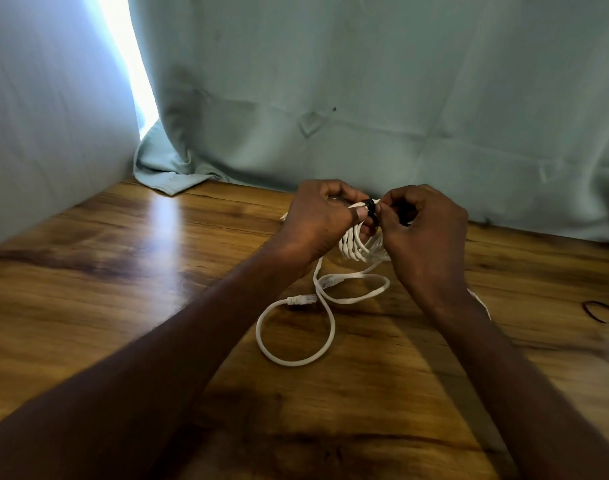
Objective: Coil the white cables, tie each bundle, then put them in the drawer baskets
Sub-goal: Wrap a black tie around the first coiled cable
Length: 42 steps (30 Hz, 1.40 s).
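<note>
Forearms filled the lower head view, both reaching over the wooden table point(130, 271) toward its far edge. Left hand point(318, 223) gripped the white cable bundle point(360, 245), fingers curled round the top of the coils, thumb lying across them. Right hand point(424, 230) pinched a black tie point(371, 211) wrapped on the bundle's top; fingertips pressed together on it. Couldn't tell if it was a band or a strap, too small and half hidden.

Bundle was held just above the table. Loose tail point(296, 327) of the same cable lay on the wood nearer the camera in one open loop, two connectors point(303, 299) showing.

Judgement: tying step, coil not finished. Best to keep the left grip tight so the turns don't spring, cinch the tie snug, then fold the tail in or it'll snag going into a basket.

Around: teal cloth point(365, 98) hung behind the table, touching its far edge. Thin black loops point(604, 313), probably spare ties, at the right edge, well apart from the hands. Nothing blocked the hands. No drawer or baskets in view.
</note>
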{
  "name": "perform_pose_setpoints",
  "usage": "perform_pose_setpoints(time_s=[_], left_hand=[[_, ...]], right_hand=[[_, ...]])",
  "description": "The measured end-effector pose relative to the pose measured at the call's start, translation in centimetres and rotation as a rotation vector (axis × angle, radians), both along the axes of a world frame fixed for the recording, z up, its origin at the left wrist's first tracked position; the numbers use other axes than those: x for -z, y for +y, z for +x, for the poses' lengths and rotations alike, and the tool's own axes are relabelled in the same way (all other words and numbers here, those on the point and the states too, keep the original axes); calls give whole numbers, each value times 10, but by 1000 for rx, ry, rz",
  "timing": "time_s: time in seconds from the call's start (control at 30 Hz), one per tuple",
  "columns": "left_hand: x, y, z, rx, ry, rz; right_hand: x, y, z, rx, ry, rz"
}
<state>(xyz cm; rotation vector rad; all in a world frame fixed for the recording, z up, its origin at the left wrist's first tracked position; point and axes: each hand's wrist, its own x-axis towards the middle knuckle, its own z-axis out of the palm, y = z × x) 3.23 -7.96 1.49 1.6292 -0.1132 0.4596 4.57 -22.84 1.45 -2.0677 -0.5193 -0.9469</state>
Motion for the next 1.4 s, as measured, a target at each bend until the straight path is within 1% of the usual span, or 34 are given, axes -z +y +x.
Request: perform_pose_setpoints(time_s=[0.2, 0.43, 0.63, 0.73, 0.87, 1.03, 1.17, 1.33, 1.4], left_hand=[[0, 2, 1, 5, 3, -24], [-4, 5, 0, 38, 26, -92], [-3, 0, -2, 49, -4, -48], [-1, -3, -3, 47, -1, -30], [0, -1, -2, 31, -13, -12], [-3, -2, -5, 55, -4, -27], [-1, -1, -3, 45, -10, -2], [2, 1, 1, 16, -8, 46], [2, 2, 2, 41, -5, 41]], right_hand=[[-2, 0, -1, -40, 3, -52], [-6, -2, -1, -77, 63, -33], [-6, -4, -2, -36, 6, 29], [-6, -6, -2, -25, -50, -10], [-4, -3, -4, -69, -58, -73], [-3, -1, -5, 26, -63, 16], [-2, -1, -6, 70, -107, -25], [-1, -2, -3, 53, -97, -157], [-1, -2, -1, 48, -89, -170]])
